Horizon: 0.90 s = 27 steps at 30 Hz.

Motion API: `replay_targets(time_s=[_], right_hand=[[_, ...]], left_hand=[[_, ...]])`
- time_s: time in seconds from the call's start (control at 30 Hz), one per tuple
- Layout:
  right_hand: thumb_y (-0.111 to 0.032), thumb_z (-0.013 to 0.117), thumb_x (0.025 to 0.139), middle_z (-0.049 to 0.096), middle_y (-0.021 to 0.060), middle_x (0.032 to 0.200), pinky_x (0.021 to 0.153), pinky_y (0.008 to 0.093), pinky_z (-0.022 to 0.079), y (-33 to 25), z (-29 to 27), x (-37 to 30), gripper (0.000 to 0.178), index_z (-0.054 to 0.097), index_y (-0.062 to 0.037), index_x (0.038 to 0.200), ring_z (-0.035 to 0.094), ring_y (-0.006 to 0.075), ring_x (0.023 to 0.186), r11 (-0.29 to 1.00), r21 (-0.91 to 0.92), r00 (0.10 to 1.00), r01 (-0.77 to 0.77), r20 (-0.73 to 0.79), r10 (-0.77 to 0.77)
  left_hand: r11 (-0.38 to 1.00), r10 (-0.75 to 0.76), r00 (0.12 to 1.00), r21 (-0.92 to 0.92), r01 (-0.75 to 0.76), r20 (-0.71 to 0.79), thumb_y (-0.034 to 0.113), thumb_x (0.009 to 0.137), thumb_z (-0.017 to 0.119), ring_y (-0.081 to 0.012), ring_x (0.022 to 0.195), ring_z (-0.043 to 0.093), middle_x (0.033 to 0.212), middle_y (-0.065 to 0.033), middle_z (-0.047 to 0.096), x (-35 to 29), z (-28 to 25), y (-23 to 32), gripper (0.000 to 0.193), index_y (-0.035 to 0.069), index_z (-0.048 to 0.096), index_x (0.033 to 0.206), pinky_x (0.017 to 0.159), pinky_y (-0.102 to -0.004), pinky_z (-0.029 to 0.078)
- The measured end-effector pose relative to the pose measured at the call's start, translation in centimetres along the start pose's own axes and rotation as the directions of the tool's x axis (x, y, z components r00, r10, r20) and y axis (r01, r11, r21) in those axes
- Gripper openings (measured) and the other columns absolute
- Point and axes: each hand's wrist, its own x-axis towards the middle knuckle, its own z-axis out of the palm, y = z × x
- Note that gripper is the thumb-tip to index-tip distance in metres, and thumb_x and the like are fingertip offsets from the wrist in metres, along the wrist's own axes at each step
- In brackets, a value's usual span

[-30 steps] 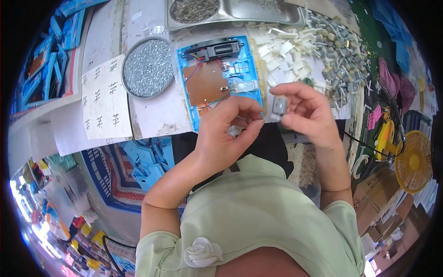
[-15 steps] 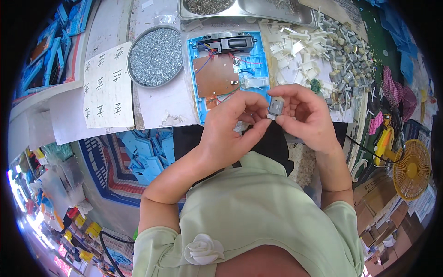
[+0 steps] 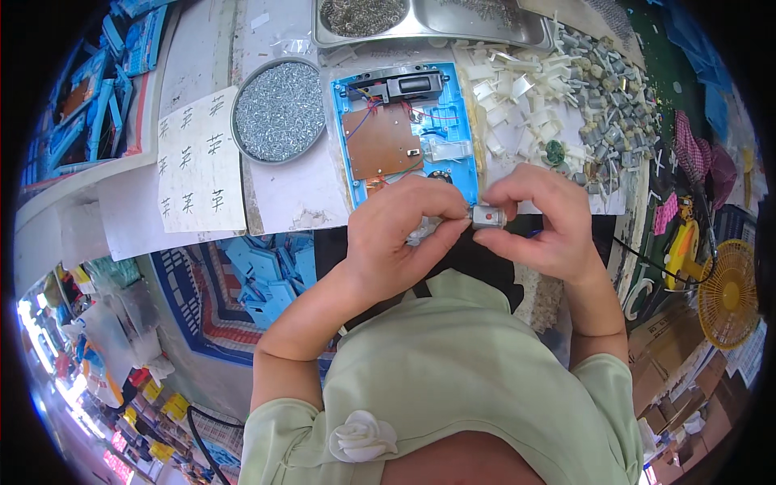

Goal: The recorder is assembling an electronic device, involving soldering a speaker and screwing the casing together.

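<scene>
Head view: right hand [image 3: 554, 222] has a small grey motor [image 3: 488, 216] pinched between thumb and fingers; left hand [image 3: 392, 230] has its fingertips pressed together at the motor's left end, can't tell on what. Blue plastic casing [image 3: 461, 121] sits just behind, loose white plastic parts [image 3: 529, 89] crowding its right. Round tray [image 3: 235, 133] full of shiny metal bits [image 3: 277, 111] to the left. Both hands are at the desk's [image 3: 283, 190] front edge.

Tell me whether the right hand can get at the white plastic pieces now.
Probably yes: the right hand is close to the white plastic pieces and nothing appears to block the way, though the small grey part in its grip may need releasing first.
</scene>
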Motion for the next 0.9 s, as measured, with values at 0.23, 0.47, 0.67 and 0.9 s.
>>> replay_targets(time_s=[0.23,0.47,0.67,0.9], right_hand=[[-0.002,0.086,0.067,0.066,0.0066,0.091,0.058,0.0316,0.05,0.5,0.6,-0.4,0.039,0.068,-0.0084,0.1,0.062,0.0237,0.069,0.969,-0.158,0.978,0.192,-0.057,-0.203],[0.004,0.082,0.067,0.067,0.008,0.096,0.061,0.0325,0.052,1.3,0.8,-0.9,0.041,0.069,-0.008,0.104,0.064,0.025,0.074,0.962,-0.2,0.968,0.186,-0.128,-0.214],[0.006,0.082,0.067,0.068,0.0092,0.097,0.063,0.0327,0.053,1.8,1.3,-1.2,0.039,0.071,-0.0074,0.103,0.065,0.0257,0.076,0.978,-0.151,0.969,0.142,-0.179,-0.168],[0.002,0.079,0.078,0.072,0.0128,0.104,0.075,0.0318,0.058,3.9,-0.7,-0.1,0.03,0.071,-0.0011,0.106,0.072,0.0228,0.087,0.977,-0.199,0.942,-0.073,-0.335,0.003]], left_hand=[[0.999,-0.034,0.999,0.012,0.034,0.004,-0.005,0.075,0.077,-0.0308,0.088,0.067,0.098,-0.0128,0.068,0.1,0.2,-0.2,0.024,0.003,0.062,0.093,0.076,-0.0381,0.054],[0.99,0.025,0.999,0.142,-0.021,-0.027,-0.005,0.073,0.079,-0.0283,0.086,0.066,0.098,-0.0123,0.067,0.2,0.7,-1.0,0.024,0.002,0.066,0.092,0.073,-0.0358,0.053],[0.993,-0.017,1.0,0.115,0.017,-0.002,-0.004,0.071,0.081,-0.0277,0.087,0.066,0.1,-0.0127,0.066,0.5,0.5,-1.3,0.026,0.002,0.068,0.093,0.074,-0.0353,0.053],[0.865,-0.04,0.993,0.5,-0.022,0.112,0.005,0.071,0.081,-0.0318,0.094,0.06,0.111,-0.0159,0.059,3.0,-0.5,-2.5,0.038,0.004,0.065,0.105,0.08,-0.0393,0.049]])
